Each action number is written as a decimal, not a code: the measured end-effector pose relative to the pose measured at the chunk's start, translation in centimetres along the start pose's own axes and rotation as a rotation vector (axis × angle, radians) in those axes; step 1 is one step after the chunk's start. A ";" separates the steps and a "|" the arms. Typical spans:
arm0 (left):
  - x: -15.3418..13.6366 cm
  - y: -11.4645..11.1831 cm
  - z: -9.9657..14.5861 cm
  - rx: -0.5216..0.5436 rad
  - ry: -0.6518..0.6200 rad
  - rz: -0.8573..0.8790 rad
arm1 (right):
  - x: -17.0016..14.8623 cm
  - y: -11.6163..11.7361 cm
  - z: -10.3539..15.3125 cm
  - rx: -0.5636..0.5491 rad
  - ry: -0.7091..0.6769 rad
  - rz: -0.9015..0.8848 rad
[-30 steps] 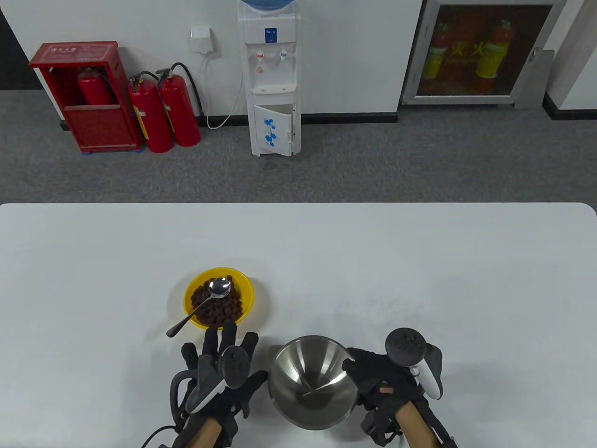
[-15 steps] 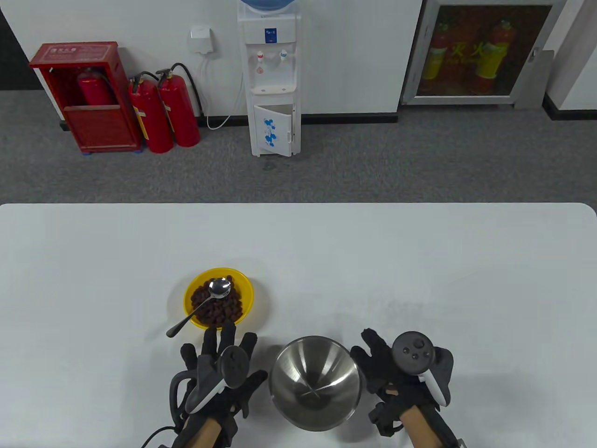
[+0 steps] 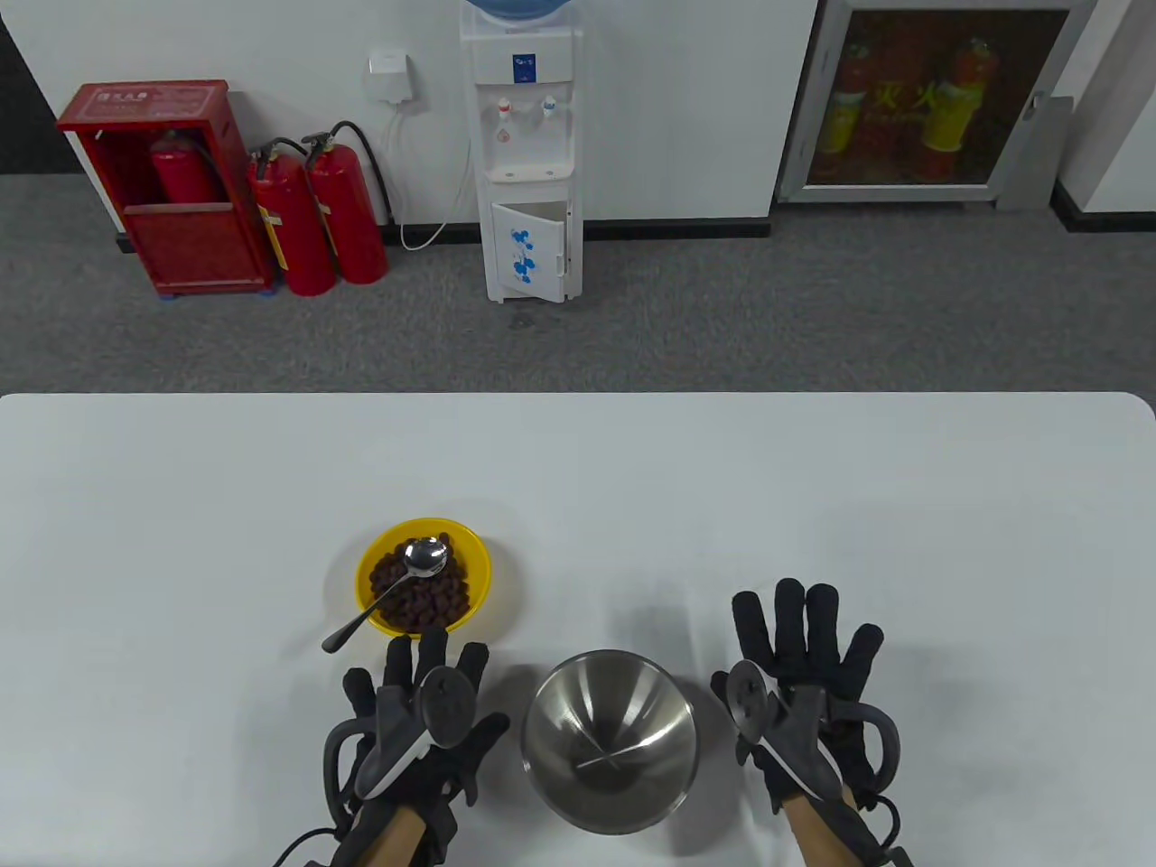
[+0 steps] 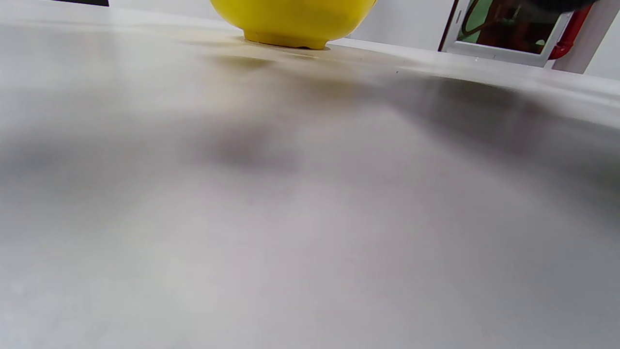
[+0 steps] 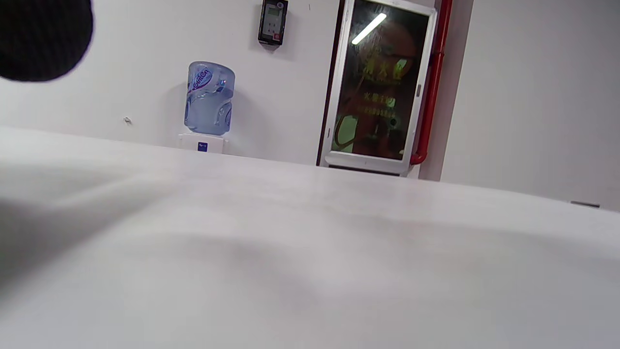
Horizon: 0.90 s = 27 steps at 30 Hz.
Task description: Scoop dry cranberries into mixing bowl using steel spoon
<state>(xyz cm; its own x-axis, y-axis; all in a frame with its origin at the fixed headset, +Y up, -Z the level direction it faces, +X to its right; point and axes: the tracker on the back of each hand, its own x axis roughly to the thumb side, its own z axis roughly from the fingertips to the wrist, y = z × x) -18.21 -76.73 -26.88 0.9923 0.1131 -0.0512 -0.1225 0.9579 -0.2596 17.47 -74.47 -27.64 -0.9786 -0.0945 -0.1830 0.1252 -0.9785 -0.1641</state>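
Observation:
A yellow bowl (image 3: 474,553) holds dry cranberries (image 3: 424,601); its outside shows in the left wrist view (image 4: 293,22). A steel spoon (image 3: 384,596) lies in it, its bowl end on the cranberries, its handle out over the near-left rim. A steel mixing bowl (image 3: 610,739) stands near the front edge, with no cranberries visible inside. My left hand (image 3: 417,695) lies flat and open just left of the mixing bowl, fingertips close to the yellow bowl. My right hand (image 3: 804,668) lies flat and open to the right of the mixing bowl, apart from it. Both hold nothing.
The white table (image 3: 813,488) stretches wide behind and beside the bowls. Beyond its far edge are a water dispenser (image 3: 522,153) and red fire extinguishers (image 3: 316,217) on the floor.
My right hand has let go of the mixing bowl's right rim, moved right and spread flat on the table. The bowl settled upright. My left hand drew back slightly.

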 end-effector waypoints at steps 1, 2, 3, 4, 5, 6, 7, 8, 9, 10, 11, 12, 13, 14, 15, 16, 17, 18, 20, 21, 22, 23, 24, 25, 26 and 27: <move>0.0 0.0 0.0 0.000 0.002 -0.002 | 0.0 0.0 0.0 0.012 0.001 -0.008; 0.1 0.0 0.0 0.002 0.004 -0.005 | -0.1 0.1 -0.1 0.019 0.002 -0.017; 0.1 0.0 0.0 0.004 0.006 -0.007 | -0.1 0.1 -0.1 0.026 0.003 -0.025; 0.1 0.0 0.0 0.009 0.007 -0.009 | -0.1 0.2 -0.1 0.037 0.003 -0.036; 0.1 0.2 -0.1 0.015 0.006 -0.011 | -0.2 0.2 -0.2 0.046 0.004 -0.046; -0.1 0.6 -0.2 0.038 0.003 -0.010 | -0.2 0.3 -0.2 0.056 0.006 -0.053; -0.2 0.9 -0.3 0.063 0.003 -0.008 | -0.2 0.4 -0.2 0.064 0.007 -0.054; -0.7 1.6 -0.5 0.118 0.016 -0.002 | -0.2 0.4 -0.2 0.079 0.010 -0.060; -1.1 2.1 -0.9 0.151 0.030 0.005 | -0.3 0.4 -0.2 0.082 0.010 -0.067; -1.8 2.9 -1.4 0.187 0.062 0.018 | -0.3 0.4 -0.3 0.082 0.009 -0.076; -2.7 3.8 -2.1 0.216 0.104 0.041 | -0.3 0.3 -0.3 0.083 0.007 -0.083; -3.6 4.5 -2.7 0.233 0.145 0.065 | -0.3 0.2 -0.3 0.085 0.005 -0.092; -4.5 5.0 -3.2 0.229 0.179 0.076 | -0.2 0.2 -0.3 0.079 -0.004 -0.107; -5.7 5.4 -3.8 0.205 0.237 0.077 | -0.1 0.2 -0.2 0.055 -0.025 -0.141; -6.5 5.6 -4.1 0.188 0.266 0.069 | 0.0 0.3 -0.2 0.040 -0.038 -0.160; -7.4 5.7 -4.3 0.179 0.278 0.061 | 0.1 0.4 -0.2 0.036 -0.043 -0.163; -8.5 5.7 -4.4 0.189 0.300 0.074 | 0.3 0.4 -0.2 0.039 -0.054 -0.152; -9.4 5.6 -4.4 0.180 0.319 0.106 | 0.4 0.4 -0.3 0.042 -0.059 -0.148; -10.7 5.5 -4.3 0.159 0.329 0.184 | 0.5 0.4 -0.3 0.040 -0.065 -0.157; -11.1 5.5 -4.2 0.161 0.326 0.226 | 0.5 0.4 -0.3 0.038 -0.065 -0.162; -11.6 5.4 -4.2 0.159 0.324 0.283 | 0.5 0.5 -0.3 0.031 -0.064 -0.172; -11.8 5.3 -4.3 0.154 0.327 0.311 | 0.4 0.4 -0.3 0.020 -0.065 -0.183; -12.1 5.1 -4.4 0.137 0.327 0.324 | 0.4 0.3 -0.3 -0.007 -0.068 -0.206; -12.2 5.0 -4.4 0.131 0.325 0.335 | 0.4 0.2 -0.3 -0.025 -0.069 -0.225; -12.4 4.8 -4.4 0.128 0.320 0.359 | 0.4 0.1 -0.3 -0.027 -0.070 -0.232; -12.4 4.8 -4.4 0.123 0.314 0.378 | 0.4 0.1 -0.2 -0.030 -0.070 -0.232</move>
<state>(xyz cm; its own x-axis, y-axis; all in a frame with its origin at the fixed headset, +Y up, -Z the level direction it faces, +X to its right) -31.21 -74.71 -31.71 0.8228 0.3912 -0.4122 -0.4501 0.8915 -0.0523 17.17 -74.51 -27.94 -0.9905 0.1191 -0.0692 -0.1010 -0.9697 -0.2225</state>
